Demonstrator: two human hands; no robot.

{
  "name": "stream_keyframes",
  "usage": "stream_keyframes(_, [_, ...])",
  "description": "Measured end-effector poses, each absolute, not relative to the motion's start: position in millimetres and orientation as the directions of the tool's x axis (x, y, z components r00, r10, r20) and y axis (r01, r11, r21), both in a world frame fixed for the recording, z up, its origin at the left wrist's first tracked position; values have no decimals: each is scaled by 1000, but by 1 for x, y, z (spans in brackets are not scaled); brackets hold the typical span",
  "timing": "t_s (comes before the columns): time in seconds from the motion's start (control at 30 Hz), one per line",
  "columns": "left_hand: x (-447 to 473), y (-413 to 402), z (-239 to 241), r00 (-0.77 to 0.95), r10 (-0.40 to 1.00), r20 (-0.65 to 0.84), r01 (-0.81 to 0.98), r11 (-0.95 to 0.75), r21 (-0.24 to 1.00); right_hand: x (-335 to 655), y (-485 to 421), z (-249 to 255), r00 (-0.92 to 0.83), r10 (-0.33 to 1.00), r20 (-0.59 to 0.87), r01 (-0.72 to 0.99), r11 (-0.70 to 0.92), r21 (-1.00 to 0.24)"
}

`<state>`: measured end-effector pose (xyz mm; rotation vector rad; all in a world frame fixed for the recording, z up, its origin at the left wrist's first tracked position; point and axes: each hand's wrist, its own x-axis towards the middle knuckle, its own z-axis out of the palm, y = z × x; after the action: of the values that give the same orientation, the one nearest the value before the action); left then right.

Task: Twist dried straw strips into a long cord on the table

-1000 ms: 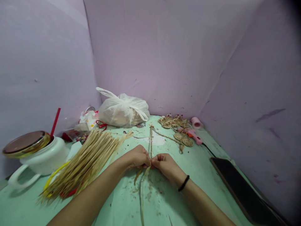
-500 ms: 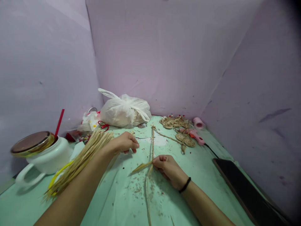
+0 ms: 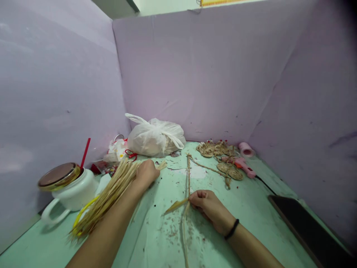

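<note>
A thin braided straw cord (image 3: 189, 175) runs away from me down the middle of the green table (image 3: 251, 208). My right hand (image 3: 209, 206) is closed, pinching the cord where loose flat strands (image 3: 174, 206) fan out to the left and down. My left hand (image 3: 146, 173) rests on the far end of a bundle of dry straw strips (image 3: 107, 197) lying at the left. Its fingers curl around the strip ends, and what they grip is hidden.
A white jug with a gold lid (image 3: 65, 184) and red straw stands at the left. A tied white plastic bag (image 3: 156, 136) sits at the back. Woven straw coils (image 3: 220, 156), a pink glue gun (image 3: 244, 165) and a pink roll (image 3: 246, 149) lie back right. A dark phone (image 3: 306, 230) lies at the right.
My left hand let go of the cord and moved left and away to the straw bundle. My right hand kept its pinch on the cord. The view tilted up slightly.
</note>
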<state>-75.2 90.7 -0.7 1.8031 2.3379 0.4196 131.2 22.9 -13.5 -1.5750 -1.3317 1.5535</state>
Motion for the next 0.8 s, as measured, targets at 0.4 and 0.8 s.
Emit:
stream_keyframes(0.4, [-43, 59, 37, 130, 986, -106, 914, -78, 399, 133, 24, -16, -187, 905, -383, 221, -341, -914])
stream_keyframes(0.8, [-21, 46, 27, 376, 834, -404, 791, -62, 609, 133, 25, -16, -178, 908, -379, 193, -346, -918])
